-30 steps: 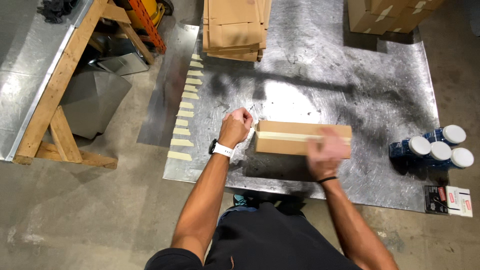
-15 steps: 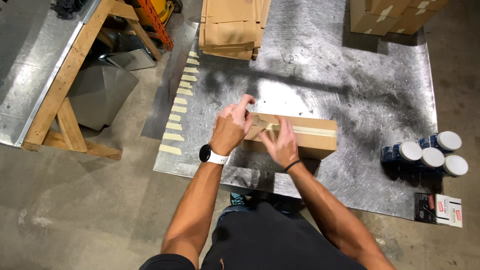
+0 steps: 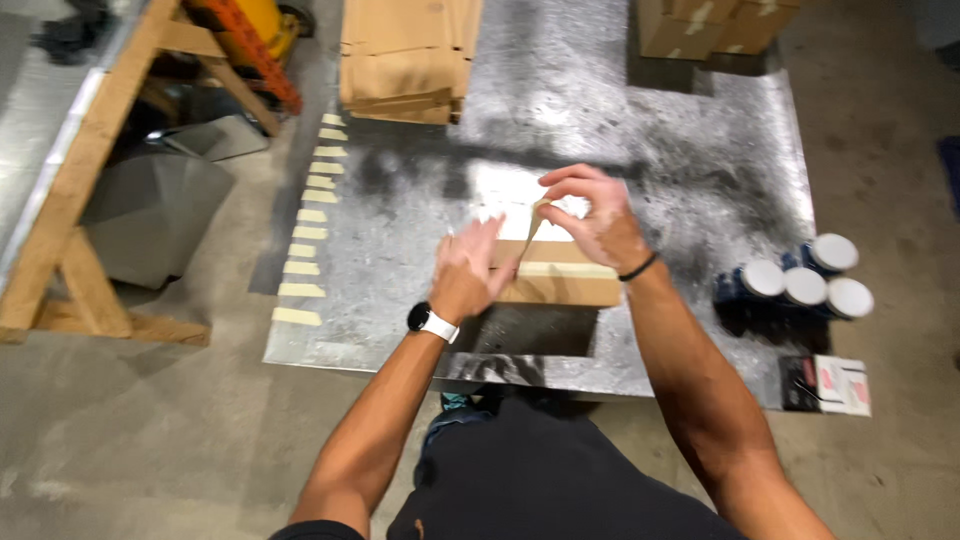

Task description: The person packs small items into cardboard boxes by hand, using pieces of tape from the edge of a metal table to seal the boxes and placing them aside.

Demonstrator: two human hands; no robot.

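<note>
Left hand flat, fingers spread, on cardboard box; right hand pinching tape strip (blurred).

The small brown cardboard box under the hands looks matt and fibrous, with a paler, slightly smoother strip of paper tape along its top. It sits on a large sheet of galvanised metal, mottled grey and gleaming where light strikes it. The stack of flattened brown cardboard beyond has the same dull paper finish. Short pale strips of tape along the sheet's left edge look matt. The rough wooden trestle shows bare, unfinished grain. The floor is dull, scuffed concrete. The dark blue containers carry smooth white plastic lids. The left wrist wears a glossy black watch on a white band.
</note>
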